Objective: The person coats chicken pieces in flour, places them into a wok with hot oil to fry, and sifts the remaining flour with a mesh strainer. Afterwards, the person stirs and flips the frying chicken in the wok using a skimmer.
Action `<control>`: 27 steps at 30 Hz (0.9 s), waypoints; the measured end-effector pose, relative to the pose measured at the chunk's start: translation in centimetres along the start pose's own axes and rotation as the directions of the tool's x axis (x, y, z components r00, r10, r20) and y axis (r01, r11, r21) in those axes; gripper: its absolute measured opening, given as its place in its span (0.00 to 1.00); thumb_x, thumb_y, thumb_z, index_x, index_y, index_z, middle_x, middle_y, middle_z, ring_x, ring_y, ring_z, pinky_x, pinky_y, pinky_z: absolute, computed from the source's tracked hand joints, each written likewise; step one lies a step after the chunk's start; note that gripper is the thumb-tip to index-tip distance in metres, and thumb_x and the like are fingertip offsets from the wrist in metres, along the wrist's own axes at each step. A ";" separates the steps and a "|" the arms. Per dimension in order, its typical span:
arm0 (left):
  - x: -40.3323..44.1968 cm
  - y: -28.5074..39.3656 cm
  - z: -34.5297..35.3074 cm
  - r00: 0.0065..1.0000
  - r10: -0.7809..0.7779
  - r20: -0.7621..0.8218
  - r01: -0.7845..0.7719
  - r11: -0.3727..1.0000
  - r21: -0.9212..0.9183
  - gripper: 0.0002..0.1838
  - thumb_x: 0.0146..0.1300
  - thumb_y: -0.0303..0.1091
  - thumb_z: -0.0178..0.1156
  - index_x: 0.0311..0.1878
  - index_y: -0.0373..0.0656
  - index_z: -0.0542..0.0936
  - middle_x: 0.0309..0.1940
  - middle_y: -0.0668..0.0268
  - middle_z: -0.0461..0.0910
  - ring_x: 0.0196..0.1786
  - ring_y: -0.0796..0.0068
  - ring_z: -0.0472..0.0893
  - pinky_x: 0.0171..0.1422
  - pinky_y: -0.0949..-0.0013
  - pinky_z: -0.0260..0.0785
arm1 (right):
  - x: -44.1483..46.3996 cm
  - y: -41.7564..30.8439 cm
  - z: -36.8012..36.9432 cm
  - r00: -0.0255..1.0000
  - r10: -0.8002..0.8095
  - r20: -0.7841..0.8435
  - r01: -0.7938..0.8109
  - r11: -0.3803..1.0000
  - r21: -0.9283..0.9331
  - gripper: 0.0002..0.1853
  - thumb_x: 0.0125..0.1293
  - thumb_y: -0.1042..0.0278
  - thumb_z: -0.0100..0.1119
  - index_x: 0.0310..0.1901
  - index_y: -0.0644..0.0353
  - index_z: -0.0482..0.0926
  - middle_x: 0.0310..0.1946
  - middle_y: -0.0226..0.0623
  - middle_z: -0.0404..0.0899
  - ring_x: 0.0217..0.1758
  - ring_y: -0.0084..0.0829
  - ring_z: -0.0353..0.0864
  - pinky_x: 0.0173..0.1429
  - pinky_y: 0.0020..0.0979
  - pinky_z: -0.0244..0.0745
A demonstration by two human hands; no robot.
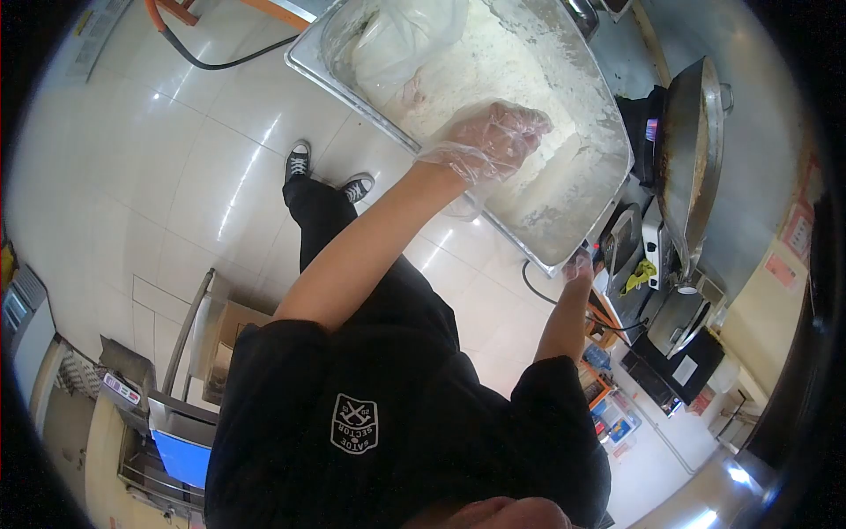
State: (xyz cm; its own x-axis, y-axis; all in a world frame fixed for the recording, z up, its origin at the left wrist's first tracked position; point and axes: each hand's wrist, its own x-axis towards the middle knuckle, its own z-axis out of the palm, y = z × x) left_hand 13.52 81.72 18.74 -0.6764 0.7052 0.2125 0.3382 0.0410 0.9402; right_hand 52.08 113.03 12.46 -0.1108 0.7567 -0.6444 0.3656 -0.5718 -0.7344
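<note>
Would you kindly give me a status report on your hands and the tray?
Left hand gloved, over white powder in metal tray. Right hand by tray corner, grip unclear. Possible obstruction: clear plastic bag lying on powder.

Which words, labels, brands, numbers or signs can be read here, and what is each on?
"SECTOR": on the badge of the black shirt; the badge's other characters are unclear.
Purple-and-white label at left: too small to read.
Wall notice at right: too small to read.
</note>
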 end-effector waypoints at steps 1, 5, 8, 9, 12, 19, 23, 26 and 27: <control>0.0 0.1 -0.2 1.000 -0.016 0.013 0.016 1.000 0.007 0.12 0.64 0.38 0.50 0.44 0.46 0.81 0.44 0.66 0.82 0.44 0.69 0.81 0.52 0.71 0.73 | -0.5 0.0 0.0 0.994 -0.029 0.106 0.025 0.999 0.033 0.13 0.65 0.66 0.44 0.47 0.58 0.74 0.45 0.38 0.76 0.47 0.36 0.77 0.48 0.42 0.76; 0.0 -1.3 1.3 0.999 -0.011 -0.047 0.007 0.996 -0.084 0.10 0.60 0.36 0.52 0.42 0.52 0.80 0.41 0.65 0.80 0.42 0.62 0.79 0.46 0.63 0.73 | -2.4 -0.9 2.5 0.999 -0.007 0.040 0.005 0.998 0.059 0.14 0.64 0.67 0.46 0.49 0.59 0.74 0.47 0.41 0.76 0.49 0.39 0.76 0.50 0.44 0.75; -0.1 -1.6 1.8 0.998 0.003 -0.066 -0.009 0.996 -0.090 0.10 0.60 0.36 0.52 0.42 0.52 0.80 0.41 0.66 0.80 0.43 0.63 0.79 0.48 0.64 0.73 | -0.4 -0.1 0.5 0.988 -0.020 0.155 0.007 0.997 0.083 0.16 0.60 0.68 0.50 0.49 0.64 0.73 0.47 0.43 0.76 0.50 0.41 0.76 0.54 0.44 0.73; -0.1 -1.6 1.9 0.998 -0.003 -0.065 -0.005 0.991 -0.133 0.10 0.61 0.36 0.52 0.43 0.52 0.80 0.42 0.66 0.80 0.43 0.63 0.79 0.49 0.65 0.73 | 2.5 0.8 -2.2 0.980 0.001 0.201 -0.027 0.992 0.126 0.17 0.59 0.68 0.52 0.49 0.66 0.72 0.48 0.44 0.76 0.50 0.41 0.76 0.56 0.43 0.72; -0.2 -1.3 1.4 0.999 -0.038 -0.015 0.037 0.996 -0.081 0.11 0.62 0.38 0.51 0.45 0.53 0.79 0.45 0.67 0.79 0.46 0.63 0.78 0.52 0.65 0.72 | 4.1 1.1 -3.6 0.977 0.072 0.199 -0.104 0.982 0.158 0.18 0.56 0.69 0.53 0.49 0.67 0.72 0.45 0.43 0.76 0.46 0.39 0.76 0.49 0.39 0.71; 0.0 -1.9 2.2 0.999 0.008 0.034 -0.006 0.998 -0.064 0.12 0.62 0.35 0.52 0.48 0.50 0.79 0.46 0.67 0.80 0.45 0.70 0.80 0.49 0.69 0.74 | -1.6 -1.2 1.1 0.998 0.052 -0.045 -0.053 0.998 -0.014 0.12 0.59 0.70 0.48 0.44 0.58 0.76 0.35 0.35 0.78 0.29 0.31 0.75 0.22 0.27 0.65; -0.1 -1.1 0.6 0.997 0.001 0.077 0.009 0.992 -0.127 0.13 0.62 0.33 0.53 0.50 0.46 0.78 0.48 0.62 0.79 0.45 0.73 0.80 0.45 0.69 0.76 | 1.4 -0.2 0.0 0.988 0.130 -0.088 -0.121 0.987 0.105 0.10 0.62 0.68 0.47 0.41 0.57 0.77 0.30 0.33 0.78 0.25 0.28 0.74 0.19 0.28 0.64; -0.5 -1.9 0.8 0.989 -0.026 0.148 0.105 0.829 -0.549 0.19 0.62 0.39 0.54 0.55 0.44 0.74 0.51 0.55 0.75 0.48 0.69 0.78 0.46 0.67 0.75 | 5.2 2.8 -2.3 1.000 0.030 0.005 -0.030 0.967 0.251 0.09 0.63 0.66 0.48 0.38 0.56 0.77 0.27 0.30 0.78 0.22 0.24 0.72 0.16 0.28 0.63; -0.2 -1.4 0.1 0.950 -0.120 0.289 0.241 0.869 -0.432 0.24 0.62 0.43 0.54 0.59 0.41 0.70 0.54 0.52 0.72 0.51 0.66 0.76 0.49 0.65 0.74 | 4.8 2.9 -3.7 0.997 0.046 0.065 -0.064 0.952 0.300 0.05 0.62 0.68 0.50 0.35 0.56 0.75 0.25 0.30 0.76 0.23 0.25 0.72 0.21 0.29 0.66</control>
State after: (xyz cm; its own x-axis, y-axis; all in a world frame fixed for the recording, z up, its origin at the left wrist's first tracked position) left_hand 13.27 81.60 17.37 -0.4942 0.8693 0.0125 -0.1514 -0.1003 0.9834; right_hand 56.05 116.15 8.02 -0.1537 0.7073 -0.6900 0.0781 -0.6874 -0.7221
